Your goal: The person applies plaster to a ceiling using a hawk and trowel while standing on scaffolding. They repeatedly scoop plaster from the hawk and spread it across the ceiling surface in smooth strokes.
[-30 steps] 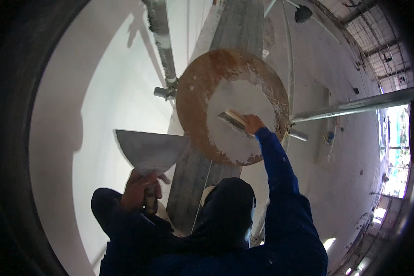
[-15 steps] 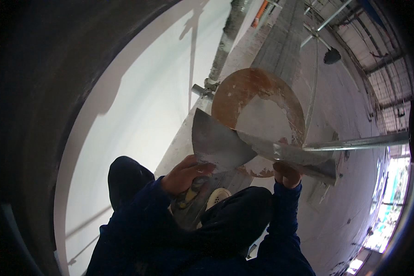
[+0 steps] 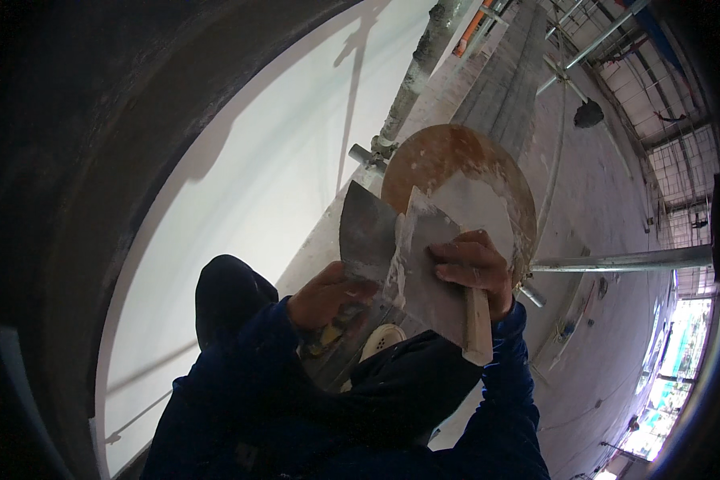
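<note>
My left hand (image 3: 320,298) is closed round the handle of a wide metal scraper (image 3: 364,232), its blade raised. My right hand (image 3: 480,268) grips a rectangular steel trowel (image 3: 420,276) along its wooden bar handle (image 3: 476,328), fingers over the blade. The trowel's left edge meets the scraper, and a streak of white compound (image 3: 400,264) runs where they come together. Just beyond both tools lies a round brown board (image 3: 448,144) with white compound (image 3: 484,208) spread over its middle, partly hidden by the blades.
Grey planks (image 3: 504,80) run away beneath the board, with a pale clog (image 3: 376,346) on them near me. Metal scaffold tubes (image 3: 616,262) cross at right and behind. A white curved surface (image 3: 216,240) fills the left; an orange pipe (image 3: 472,28) shows at the top.
My right hand has come back from the board, and its trowel has turned from lying crosswise to upright against the scraper. My left hand's scraper has tilted upward. The view has shifted.
</note>
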Demonstrator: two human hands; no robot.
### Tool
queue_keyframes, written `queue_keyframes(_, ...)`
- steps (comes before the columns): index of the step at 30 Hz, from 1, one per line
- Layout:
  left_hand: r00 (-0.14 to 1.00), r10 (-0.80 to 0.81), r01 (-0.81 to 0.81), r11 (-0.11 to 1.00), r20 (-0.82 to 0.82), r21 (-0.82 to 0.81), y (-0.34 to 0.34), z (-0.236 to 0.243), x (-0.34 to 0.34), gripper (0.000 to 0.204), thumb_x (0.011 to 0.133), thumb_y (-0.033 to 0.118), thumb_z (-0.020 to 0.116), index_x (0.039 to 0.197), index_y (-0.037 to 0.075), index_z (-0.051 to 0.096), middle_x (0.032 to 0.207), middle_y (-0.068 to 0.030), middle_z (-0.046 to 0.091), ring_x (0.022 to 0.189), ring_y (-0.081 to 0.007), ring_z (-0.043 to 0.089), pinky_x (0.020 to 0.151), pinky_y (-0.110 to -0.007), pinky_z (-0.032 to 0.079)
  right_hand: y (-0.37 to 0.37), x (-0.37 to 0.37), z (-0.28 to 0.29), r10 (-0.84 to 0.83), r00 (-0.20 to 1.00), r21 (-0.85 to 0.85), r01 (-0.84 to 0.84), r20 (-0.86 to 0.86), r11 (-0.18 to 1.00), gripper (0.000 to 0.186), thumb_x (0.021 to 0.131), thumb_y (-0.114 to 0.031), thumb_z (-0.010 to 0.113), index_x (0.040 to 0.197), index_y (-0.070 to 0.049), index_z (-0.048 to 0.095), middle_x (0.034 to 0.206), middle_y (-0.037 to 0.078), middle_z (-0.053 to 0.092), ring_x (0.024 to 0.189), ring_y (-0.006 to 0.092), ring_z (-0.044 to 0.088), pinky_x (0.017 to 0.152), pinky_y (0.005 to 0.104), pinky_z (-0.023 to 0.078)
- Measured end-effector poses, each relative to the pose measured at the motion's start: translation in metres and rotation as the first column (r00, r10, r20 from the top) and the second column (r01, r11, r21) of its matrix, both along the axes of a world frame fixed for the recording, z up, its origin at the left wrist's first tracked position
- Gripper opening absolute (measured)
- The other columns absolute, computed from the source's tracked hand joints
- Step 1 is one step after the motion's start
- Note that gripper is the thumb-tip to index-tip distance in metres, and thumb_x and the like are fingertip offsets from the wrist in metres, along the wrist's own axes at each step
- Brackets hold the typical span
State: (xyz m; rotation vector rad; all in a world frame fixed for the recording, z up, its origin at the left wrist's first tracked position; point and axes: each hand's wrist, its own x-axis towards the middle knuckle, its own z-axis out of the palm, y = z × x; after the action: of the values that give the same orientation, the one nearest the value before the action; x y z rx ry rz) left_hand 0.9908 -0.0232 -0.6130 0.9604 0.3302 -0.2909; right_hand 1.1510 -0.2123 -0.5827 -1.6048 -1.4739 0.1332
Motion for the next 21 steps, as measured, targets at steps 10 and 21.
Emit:
queue_keyframes(10,0.995,-0.051,0.058,0.994,0.084,-0.093,0.002,-0.001,0.000,0.017,0.080,0.011,0.048,0.091,-0.001,0.049,0.066,-0.0087,0.054,0.044,-0.0153,0.050,0.039,-0.025,0.040,-0.048,0.041,-0.037,-0.214,0.969,-0.264,0.239,0.122,0.934,0.037,0.063,-0.014,0.065,0.100,-0.011,0.061,0.103,0.010,0.058,0.089,0.0243,0.054,0.080,0.0347,0.040)
queue_keyframes(21,0.978,0.151,-0.109,0.959,0.147,-0.263,0.024,-0.022,-0.010,0.032,0.080,0.022,0.047,0.095,-0.006,0.044,0.062,-0.0176,0.054,0.035,-0.0250,0.050,0.029,-0.031,0.043,-0.150,0.197,-0.231,-0.707,0.609,-0.718,0.664,0.360,0.206,0.043,0.067,-0.012,0.053,0.110,-0.009,0.051,0.102,0.018,0.055,0.096,0.0349,0.050,0.087,0.0420,0.038)
